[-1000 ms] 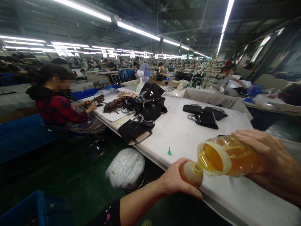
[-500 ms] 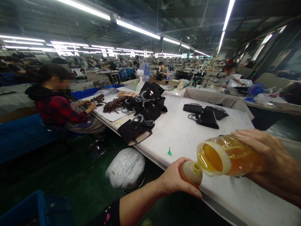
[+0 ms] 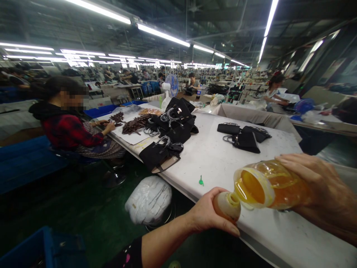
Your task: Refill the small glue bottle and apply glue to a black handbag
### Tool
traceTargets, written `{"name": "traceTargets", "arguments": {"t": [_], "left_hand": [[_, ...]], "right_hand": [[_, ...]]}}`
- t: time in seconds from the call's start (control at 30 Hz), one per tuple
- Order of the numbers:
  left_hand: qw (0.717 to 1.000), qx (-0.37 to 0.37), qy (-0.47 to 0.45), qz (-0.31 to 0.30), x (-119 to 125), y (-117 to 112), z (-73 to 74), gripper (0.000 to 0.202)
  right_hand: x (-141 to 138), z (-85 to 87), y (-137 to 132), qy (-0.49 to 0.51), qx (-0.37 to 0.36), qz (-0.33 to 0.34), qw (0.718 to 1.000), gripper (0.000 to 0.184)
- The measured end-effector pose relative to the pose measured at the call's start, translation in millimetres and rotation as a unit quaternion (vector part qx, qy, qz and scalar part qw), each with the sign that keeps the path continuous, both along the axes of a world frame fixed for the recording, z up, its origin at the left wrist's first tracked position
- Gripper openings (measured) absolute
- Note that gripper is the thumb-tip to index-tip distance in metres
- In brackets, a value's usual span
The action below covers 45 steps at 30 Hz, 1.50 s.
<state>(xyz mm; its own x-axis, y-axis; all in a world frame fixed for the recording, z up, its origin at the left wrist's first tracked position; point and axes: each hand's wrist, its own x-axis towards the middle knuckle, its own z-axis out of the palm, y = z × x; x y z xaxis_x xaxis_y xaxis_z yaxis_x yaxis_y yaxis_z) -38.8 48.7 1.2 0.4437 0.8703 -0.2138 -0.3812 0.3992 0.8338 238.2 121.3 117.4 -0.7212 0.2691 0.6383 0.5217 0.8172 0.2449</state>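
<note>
My left hand (image 3: 210,214) is wrapped round a small plastic bottle (image 3: 227,204) whose open neck points up and to the right. In my right hand (image 3: 320,182) is a larger clear plastic container (image 3: 281,182) holding yellow-orange liquid. It lies tilted on its side, and its wide mouth sits at the rim of the small bottle. The liquid reaches the container's lower lip. A small green nozzle cap (image 3: 201,180) stands on the white table (image 3: 206,156) beyond my left hand.
Black handbags (image 3: 178,123) are heaped at the table's left, with several more bags (image 3: 245,139) at the right. Brown strips (image 3: 136,124) lie before a seated co-worker (image 3: 69,126). A plastic-covered stool (image 3: 150,201) and a blue crate (image 3: 44,247) stand on the floor.
My hands, the small bottle and the tilted container hold almost the same position. In the background, the person at the right has shifted their head and arms.
</note>
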Motion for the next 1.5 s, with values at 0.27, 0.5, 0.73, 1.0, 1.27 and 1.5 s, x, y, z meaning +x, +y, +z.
{"name": "traceTargets", "arguments": {"t": [0.27,0.5,0.73,1.0,1.27,1.5], "left_hand": [[1.0,0.006,0.001,0.0,2,1,-0.2,0.101],[1.0,0.002,-0.002,-0.001,2,0,-1.0,0.103],[1.0,0.008,-0.001,0.006,2,-3,0.5,0.101],[1.0,0.003,-0.005,0.002,3,-3,1.3,0.103],[1.0,-0.011,-0.005,0.004,4,-5,4.1,0.106],[1.0,-0.001,-0.001,0.004,3,-3,3.3,0.103]], "right_hand": [[2,-2.9,1,0.002,-0.011,-0.005,1.0,0.08],[3,-1.6,0,0.008,-0.006,-0.006,1.0,0.081],[2,-1.8,-1,0.008,0.004,0.006,1.0,0.08],[11,-7.3,0,0.008,-0.007,-0.016,1.0,0.082],[9,-10.7,-3,0.021,-0.01,-0.028,0.999,0.082],[4,-8.7,-5,0.022,-0.008,-0.026,0.999,0.079]]}}
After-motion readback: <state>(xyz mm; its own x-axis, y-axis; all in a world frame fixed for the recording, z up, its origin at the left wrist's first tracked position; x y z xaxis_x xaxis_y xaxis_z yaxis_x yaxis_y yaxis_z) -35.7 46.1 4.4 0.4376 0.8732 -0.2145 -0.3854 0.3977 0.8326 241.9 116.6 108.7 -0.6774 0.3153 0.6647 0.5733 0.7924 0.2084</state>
